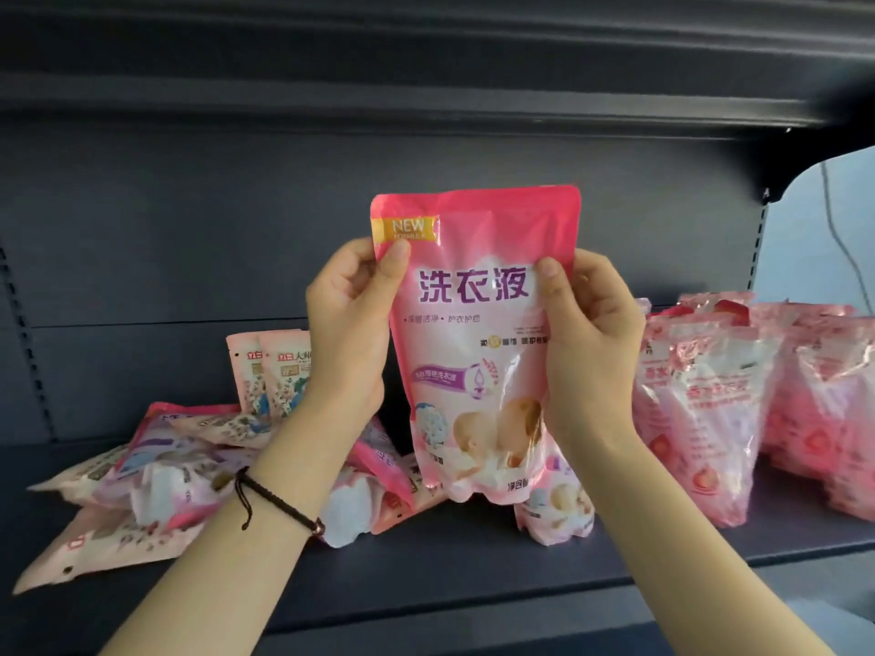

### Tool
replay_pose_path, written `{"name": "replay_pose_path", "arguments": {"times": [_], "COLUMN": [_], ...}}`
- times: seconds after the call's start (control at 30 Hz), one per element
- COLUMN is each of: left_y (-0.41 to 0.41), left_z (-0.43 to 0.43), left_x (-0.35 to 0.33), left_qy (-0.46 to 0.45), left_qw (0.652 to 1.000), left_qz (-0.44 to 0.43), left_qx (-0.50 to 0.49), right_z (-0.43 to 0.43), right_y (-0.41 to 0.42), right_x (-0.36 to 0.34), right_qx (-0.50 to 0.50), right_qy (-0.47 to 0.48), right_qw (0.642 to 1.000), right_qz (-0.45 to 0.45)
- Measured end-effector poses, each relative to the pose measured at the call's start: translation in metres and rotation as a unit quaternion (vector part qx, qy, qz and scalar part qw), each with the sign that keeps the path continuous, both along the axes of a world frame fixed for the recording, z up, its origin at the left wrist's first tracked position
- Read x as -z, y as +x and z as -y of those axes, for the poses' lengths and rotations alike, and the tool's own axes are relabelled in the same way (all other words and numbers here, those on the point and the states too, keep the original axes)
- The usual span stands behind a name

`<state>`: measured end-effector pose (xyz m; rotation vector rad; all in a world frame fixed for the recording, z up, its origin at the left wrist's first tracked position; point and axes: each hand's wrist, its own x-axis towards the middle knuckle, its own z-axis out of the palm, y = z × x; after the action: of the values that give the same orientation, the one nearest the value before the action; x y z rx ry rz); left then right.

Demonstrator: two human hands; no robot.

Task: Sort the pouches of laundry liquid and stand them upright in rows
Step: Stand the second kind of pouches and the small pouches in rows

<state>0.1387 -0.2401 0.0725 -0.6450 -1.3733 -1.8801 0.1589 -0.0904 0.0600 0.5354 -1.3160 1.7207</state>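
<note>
- I've got one glossy pink plastic pouch with purple lettering [473, 333] up in the air, upright, front facing me. It's hanging above the dark grey metal shelf [450, 561], not touching it.
- Grip check: my left hand [348, 333] pinches the pouch's left edge near the top, thumb on the front. My right hand [587, 352] does the same on the right edge. So both are closed on that one pouch.
- Looks done to me: the block of shiny pink-and-white pouches [710, 419] on the right stands upright, packed close in rows.
- Two pale floral-print pouches [274, 371] also stand at the back wall, partly hidden behind my left hand.
- Not done: a heap of pink and pale pouches [156, 475] lies flat and overlapping on the left of the shelf.
- One more small pink pouch [554, 513] sits just below the one I'm holding. Can't tell if it's standing or slumped.
- My guess is roughly halfway, with the whole left heap to sort.
</note>
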Motion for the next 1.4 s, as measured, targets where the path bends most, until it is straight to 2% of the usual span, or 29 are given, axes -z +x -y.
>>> {"name": "replay_pose_path", "arguments": {"times": [0.3,0.53,0.77,1.03,1.23,1.33,1.4], "left_y": [0.017,0.001,-0.022,-0.066,-0.083,-0.076,-0.067], "left_z": [-0.084,-0.127,-0.164,-0.157,-0.145,-0.129,-0.110], "left_x": [0.049,0.081,0.110,0.112,0.113,0.113,0.106], "left_qy": [0.014,0.011,0.012,0.022,0.009,-0.048,-0.119], "left_qw": [0.998,0.992,0.961,0.936,0.939,0.955,0.964], "left_qz": [0.029,0.061,-0.007,-0.021,0.015,0.034,0.053], "left_qx": [-0.054,-0.109,-0.276,-0.350,-0.343,-0.291,-0.231], "right_z": [-0.084,-0.110,-0.104,-0.087,-0.080,-0.086,-0.091], "right_y": [0.006,-0.018,-0.043,-0.085,-0.102,-0.097,-0.087], "right_x": [0.049,0.090,0.117,0.117,0.119,0.116,0.104], "right_qx": [-0.048,-0.024,0.021,0.032,0.056,0.070,0.065], "right_qy": [0.007,-0.040,-0.072,-0.057,-0.016,0.030,0.066], "right_qw": [0.998,0.994,0.993,0.992,0.992,0.993,0.994], "right_qz": [0.036,0.094,0.092,0.104,0.108,0.087,0.061]}}
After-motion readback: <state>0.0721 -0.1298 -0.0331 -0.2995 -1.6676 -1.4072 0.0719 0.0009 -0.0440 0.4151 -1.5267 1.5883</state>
